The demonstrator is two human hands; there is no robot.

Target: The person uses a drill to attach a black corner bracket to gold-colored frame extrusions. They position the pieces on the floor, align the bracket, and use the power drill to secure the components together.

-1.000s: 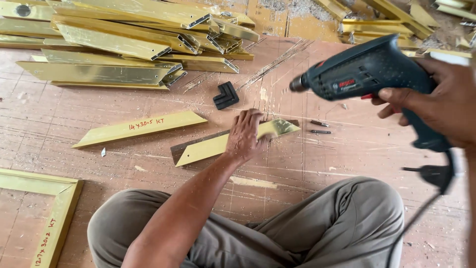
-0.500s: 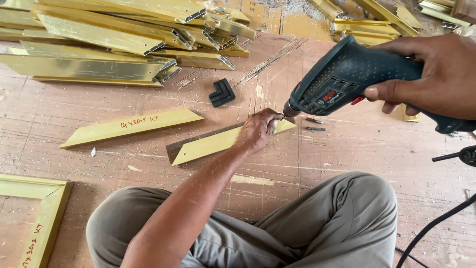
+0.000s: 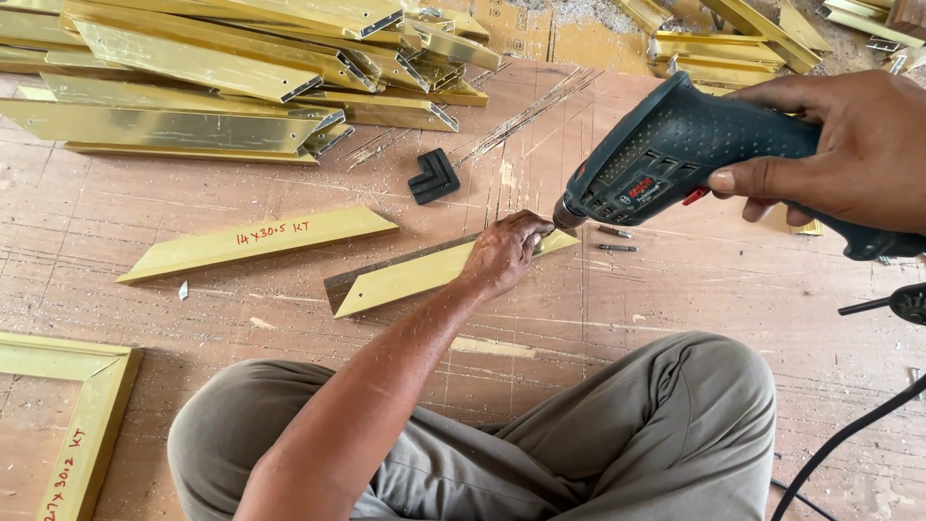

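We sit cross-legged at the near edge of the scratched plywood floor [image 3: 241, 299]. Our left hand [image 3: 502, 256] presses on the short mitred gold frame strip [image 3: 405, 280] at the floor's middle. Just left of it, apart, lies a second mitred gold strip with handwriting [image 3: 256, 241]. Behind both sits the small black L-shaped corner bracket [image 3: 433, 177]. The stack of long gold frame lengths [image 3: 222, 77] fills the far left corner. An assembled gold frame corner [image 3: 87, 415] lies at the near left edge. Our right hand [image 3: 849, 145] holds the dark green corded electric drill [image 3: 675, 150] to the right, its tip at the pressed strip's far end, beside our left fingers [image 3: 533, 232].
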